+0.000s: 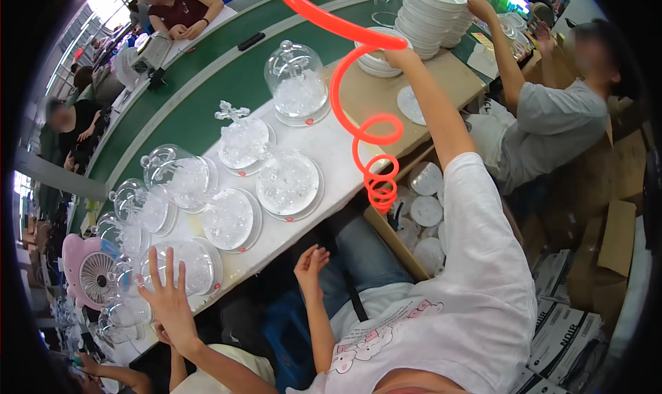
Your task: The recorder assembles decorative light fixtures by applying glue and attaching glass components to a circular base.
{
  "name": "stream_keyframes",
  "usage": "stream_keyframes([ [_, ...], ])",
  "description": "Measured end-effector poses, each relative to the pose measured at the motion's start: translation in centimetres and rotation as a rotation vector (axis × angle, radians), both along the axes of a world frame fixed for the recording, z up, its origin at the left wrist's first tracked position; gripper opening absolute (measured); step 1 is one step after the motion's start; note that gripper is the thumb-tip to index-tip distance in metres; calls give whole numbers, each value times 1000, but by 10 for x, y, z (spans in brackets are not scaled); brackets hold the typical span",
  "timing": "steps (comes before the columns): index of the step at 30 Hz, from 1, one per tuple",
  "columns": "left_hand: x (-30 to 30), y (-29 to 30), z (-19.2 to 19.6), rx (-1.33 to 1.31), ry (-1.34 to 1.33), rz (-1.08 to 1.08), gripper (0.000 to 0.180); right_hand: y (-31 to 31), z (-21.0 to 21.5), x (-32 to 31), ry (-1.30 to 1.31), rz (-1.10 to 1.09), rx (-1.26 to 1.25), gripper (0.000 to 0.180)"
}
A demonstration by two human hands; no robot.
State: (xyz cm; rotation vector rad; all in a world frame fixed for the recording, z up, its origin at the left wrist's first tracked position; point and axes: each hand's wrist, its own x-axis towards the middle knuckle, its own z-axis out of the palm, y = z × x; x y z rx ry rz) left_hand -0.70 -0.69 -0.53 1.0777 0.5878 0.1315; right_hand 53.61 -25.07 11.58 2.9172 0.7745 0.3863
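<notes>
My right arm stretches far forward, and my right hand [401, 57] is at the edge of a short stack of white dishes [376, 64]. A red coiled hose [338, 30] covers part of that hand, so its fingers are hidden. My left hand [312, 261] hovers above my lap near the table's front edge, fingers loosely bent and apart, with nothing visible in it. On the white tabletop stand several clear domed cake stands [296, 87] and round white bases [288, 183] with crystal-like clear pieces on top. A single white disc [412, 105] lies on the brown board [365, 104].
Taller stacks of white dishes [429, 21] rise behind the short one. An open carton [400, 239] of white round pieces sits by my right side. A neighbour's spread hand [169, 301] reaches over domes at left, near a pink fan [89, 273]. Another person's hand [480, 9] touches the stacks.
</notes>
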Motion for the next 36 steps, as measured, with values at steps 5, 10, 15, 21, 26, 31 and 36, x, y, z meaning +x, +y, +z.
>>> stream_keyframes([
  [5,-26,19,-11,10,50,95,25,64,22,-73,56,-24,-46,20],
  [10,-8,9,1,-20,61,7,24,13,76,-105,146,65,577,27],
  [15,15,3,14,-29,-41,-104,26,22,80,-237,816,167,1586,32],
  [21,81,-33,30,-223,-288,-228,36,44,-20,-277,1421,-74,1734,27],
  [26,102,-49,34,-272,-281,-187,33,37,-57,-244,1128,-231,1354,23],
  [31,86,-43,26,-165,-219,-232,31,66,-37,-232,1049,-177,1295,28],
  [36,91,-48,29,-205,-204,-199,34,64,-27,-223,677,432,874,34],
])
